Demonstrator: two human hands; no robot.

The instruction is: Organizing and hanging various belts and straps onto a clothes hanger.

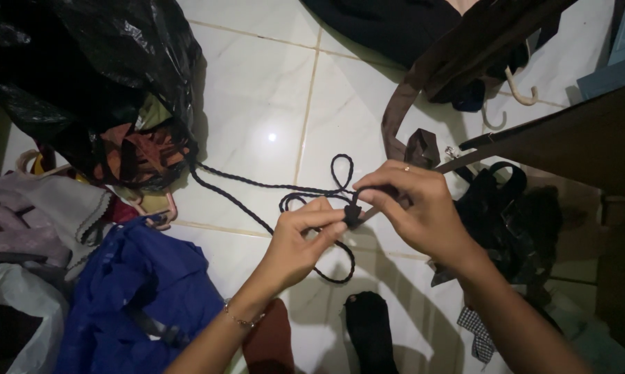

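Head view: both the left hand (302,239) and the right hand (413,204) pinch a small knot in the dark twisted cord (257,185), each grip clamped on it, the cord's loops loose on the white tiled floor (257,90) beside the knot.

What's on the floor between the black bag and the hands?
In the head view, a dark braided cord runs across bare white tiles from bag to hands.
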